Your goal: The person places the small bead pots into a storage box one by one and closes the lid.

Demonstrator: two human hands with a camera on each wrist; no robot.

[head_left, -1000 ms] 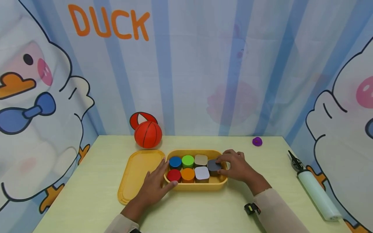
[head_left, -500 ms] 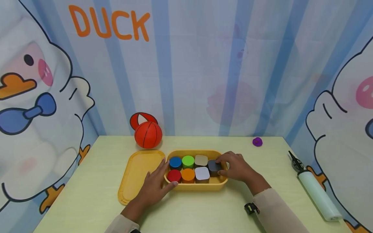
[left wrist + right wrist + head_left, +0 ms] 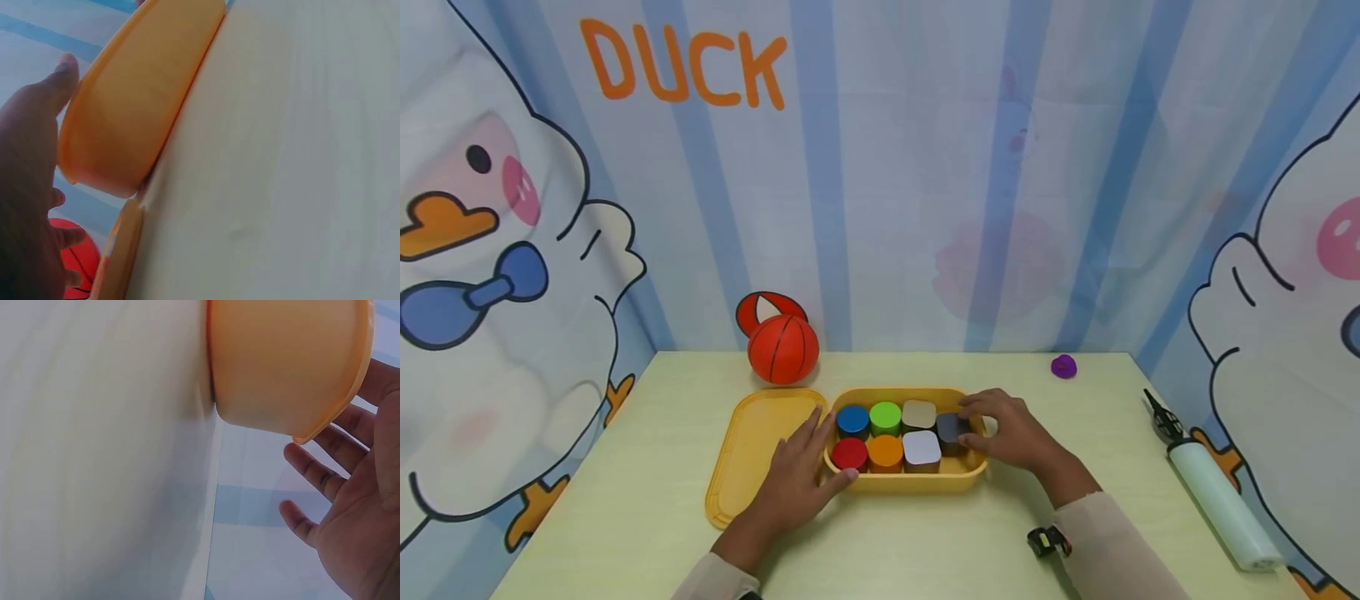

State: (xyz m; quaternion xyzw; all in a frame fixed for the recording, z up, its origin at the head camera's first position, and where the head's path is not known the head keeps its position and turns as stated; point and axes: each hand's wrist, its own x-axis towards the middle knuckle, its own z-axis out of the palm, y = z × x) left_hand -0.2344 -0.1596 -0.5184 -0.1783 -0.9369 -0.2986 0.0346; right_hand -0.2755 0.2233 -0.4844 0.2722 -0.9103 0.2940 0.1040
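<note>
A yellow open box (image 3: 917, 482) holds several small coloured blocks in two rows. Blue (image 3: 853, 419), green (image 3: 885, 417), red (image 3: 850, 454) and orange (image 3: 885, 452) blocks have round tops; the tan block (image 3: 919, 414) and white block (image 3: 922, 447) have squarish ones. At the right end sits a dark grey block (image 3: 951, 427), pinched between thumb and fingers of my right hand (image 3: 1011, 429). My left hand (image 3: 797, 475) rests with straight fingers against the box's left end. Both wrist views show the box's outer wall, hiding the blocks.
A yellow lid (image 3: 752, 450) lies left of the box, partly under the left hand. Behind it sits a red ball (image 3: 783, 350). A small purple item (image 3: 1063, 367) is at the back right; a pale green hand pump (image 3: 1221, 504) lies along the right edge.
The head view has shifted very slightly. Both hands, the box and the blocks stay in nearly the same places; the right hand's fingers move only a little at the grey block.
</note>
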